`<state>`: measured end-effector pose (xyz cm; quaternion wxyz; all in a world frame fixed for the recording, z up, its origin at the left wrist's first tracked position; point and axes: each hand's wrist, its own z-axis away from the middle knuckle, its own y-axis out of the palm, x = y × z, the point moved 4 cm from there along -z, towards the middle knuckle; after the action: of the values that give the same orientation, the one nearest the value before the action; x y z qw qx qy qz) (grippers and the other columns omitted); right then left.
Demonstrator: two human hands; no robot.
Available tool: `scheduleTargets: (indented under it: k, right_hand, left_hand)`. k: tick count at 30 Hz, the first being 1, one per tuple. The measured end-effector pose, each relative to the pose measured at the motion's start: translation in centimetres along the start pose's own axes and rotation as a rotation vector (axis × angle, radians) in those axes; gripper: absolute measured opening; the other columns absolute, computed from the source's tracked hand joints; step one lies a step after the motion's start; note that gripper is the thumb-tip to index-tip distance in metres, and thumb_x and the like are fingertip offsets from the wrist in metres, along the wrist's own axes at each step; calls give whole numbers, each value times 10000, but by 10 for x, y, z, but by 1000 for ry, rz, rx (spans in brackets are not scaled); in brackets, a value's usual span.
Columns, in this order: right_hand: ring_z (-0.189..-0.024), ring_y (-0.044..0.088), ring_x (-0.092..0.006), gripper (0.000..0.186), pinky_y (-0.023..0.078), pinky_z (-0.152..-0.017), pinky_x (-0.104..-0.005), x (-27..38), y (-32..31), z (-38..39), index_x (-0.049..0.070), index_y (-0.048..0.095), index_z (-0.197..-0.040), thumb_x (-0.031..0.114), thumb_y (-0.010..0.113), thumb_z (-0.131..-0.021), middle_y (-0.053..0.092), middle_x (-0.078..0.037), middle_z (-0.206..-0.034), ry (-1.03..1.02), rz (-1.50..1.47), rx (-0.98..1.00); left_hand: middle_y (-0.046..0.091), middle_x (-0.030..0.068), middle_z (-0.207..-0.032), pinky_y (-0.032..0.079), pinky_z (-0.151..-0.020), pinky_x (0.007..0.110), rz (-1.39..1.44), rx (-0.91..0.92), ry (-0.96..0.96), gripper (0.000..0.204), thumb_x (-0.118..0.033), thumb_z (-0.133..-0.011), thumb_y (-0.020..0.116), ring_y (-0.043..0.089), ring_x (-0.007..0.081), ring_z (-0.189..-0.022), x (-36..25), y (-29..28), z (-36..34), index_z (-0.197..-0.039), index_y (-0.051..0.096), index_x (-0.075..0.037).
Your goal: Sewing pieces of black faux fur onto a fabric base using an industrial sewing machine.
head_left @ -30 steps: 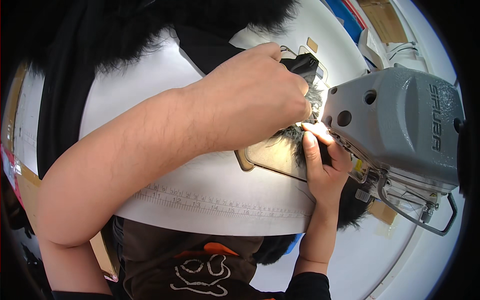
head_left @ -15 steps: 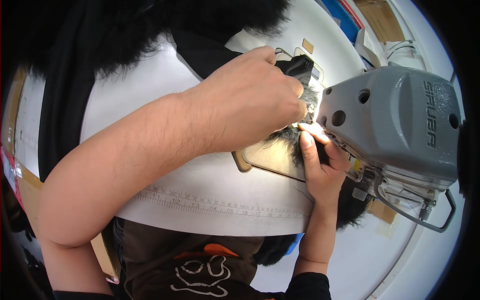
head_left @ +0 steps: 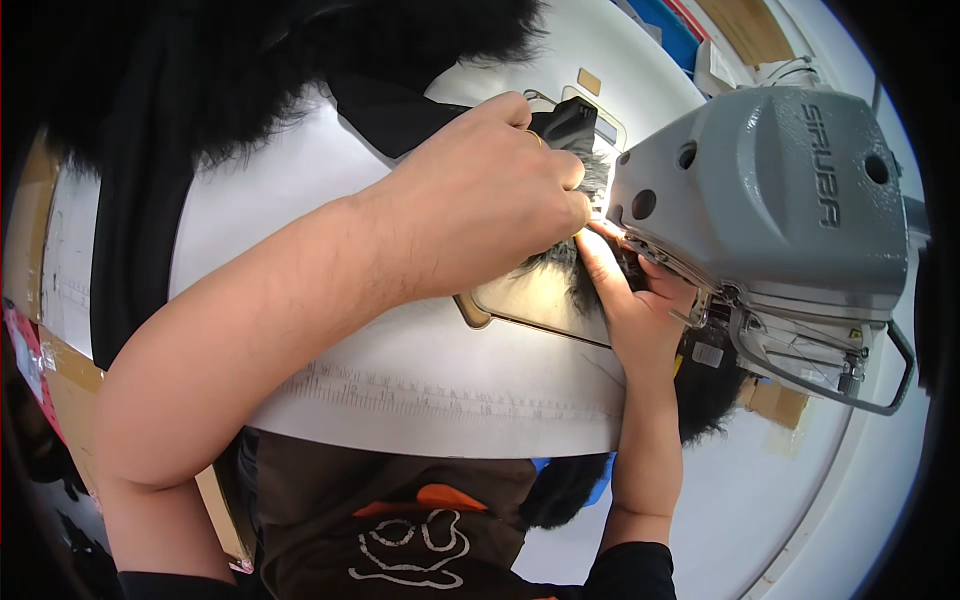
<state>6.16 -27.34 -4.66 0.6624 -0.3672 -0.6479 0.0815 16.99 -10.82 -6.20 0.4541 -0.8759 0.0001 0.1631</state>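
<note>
A grey sewing machine head (head_left: 760, 190) stands over the right side of the white table, and its lamp lights the sewing spot. My left hand (head_left: 510, 190) is closed on black furry fabric (head_left: 572, 130) just left of the machine head. Its fingertips are partly hidden behind the knuckles. My right hand (head_left: 645, 300) reaches up from below, with its thumb and index finger at the fabric's edge by my left fingertips. The needle and presser foot are hidden from sight. Loose dark fur spreads over the metal plate (head_left: 540, 305) beneath my hands.
A large black furry garment piece (head_left: 350, 40) covers the back left of the table, and a black strip (head_left: 140, 260) hangs down the left side. A printed ruler scale (head_left: 430, 395) runs along the near table edge. Cardboard (head_left: 750, 40) lies at the far right.
The view has shifted slightly, so the machine sits further left and higher. My right thumb and fingers have moved closer to my left fingertips at the fabric.
</note>
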Motion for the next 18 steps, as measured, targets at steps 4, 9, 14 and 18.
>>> scheduleTargets:
  k: [4, 9, 14, 18]
  right_hand:
    - [-927, 703, -96, 168, 537, -887, -262, -1, 0, 1, 6, 831, -1087, 43, 830, -923, 798, -15, -1009, -8, 69, -45]
    - [-899, 683, -87, 111, 524, -866, -252, 1, 6, 1, -8, 805, -1016, 47, 821, -921, 777, -7, -970, 14, -175, 4]
    - [-848, 642, -73, 79, 506, -808, -243, -11, -3, 9, -8, 768, -982, 29, 798, -919, 739, 5, -914, 94, -10, 32]
    - [-826, 597, -74, 58, 483, -741, -254, -10, -13, 16, 33, 737, -888, 4, 787, -881, 686, 26, -873, 2, -214, 307]
  left_hand:
    - [535, 16, -751, 436, -822, 361, -29, 5, 17, 99, -131, -892, 714, 558, 203, -682, -2, 0, -1, -816, 652, -121]
    - [686, 3, -838, 463, -895, 337, -52, 45, 1, 84, -88, -861, 697, 708, 163, -884, -5, -5, -2, -804, 710, -148]
    - [675, 27, -949, 493, -973, 373, -80, -166, 149, 92, -113, -840, 692, 676, 211, -1026, -13, -10, 3, -929, 712, -118]
    - [647, 16, -981, 505, -994, 398, -42, -165, 221, 237, -137, -783, 686, 650, 229, -1042, -23, -15, 9, -1017, 697, -102]
